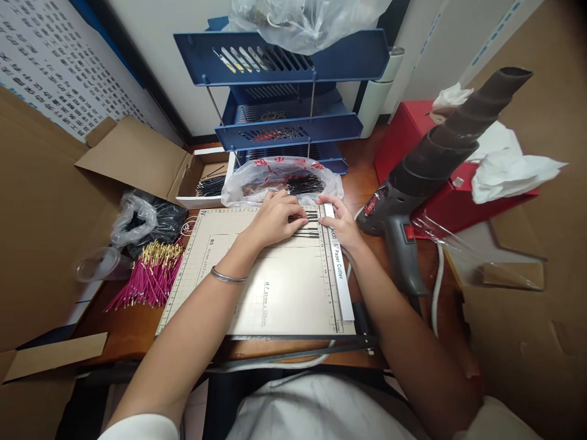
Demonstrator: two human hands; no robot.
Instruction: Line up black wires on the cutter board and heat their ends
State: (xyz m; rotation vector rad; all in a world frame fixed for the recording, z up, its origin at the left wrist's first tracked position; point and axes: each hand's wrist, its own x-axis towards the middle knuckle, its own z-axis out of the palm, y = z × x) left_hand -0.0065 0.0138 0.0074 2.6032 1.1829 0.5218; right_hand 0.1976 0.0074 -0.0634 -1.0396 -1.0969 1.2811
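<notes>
A paper cutter (293,287) with a printed cream board lies in front of me, its white guide strip (338,269) running along the right side. Several thin black strips (308,233) lie crosswise near the board's top right, up to the guide. My left hand (277,219) is closed there, thumb and forefinger pinched at the end of a black strip. My right hand (340,225) rests over the guide's far end, thumb and forefinger apart, the thumb tip by the strips' right ends. Behind the board, a clear plastic bag (243,183) holds dark thin pieces.
Magenta wires with gold ends (153,275) are piled left of the cutter. A grey heat gun (398,208) stands at right, before a red tissue box (403,131). Blue trays (284,131) rise behind. An open white box (202,200) holds black pieces. Cardboard (36,201) flanks the table.
</notes>
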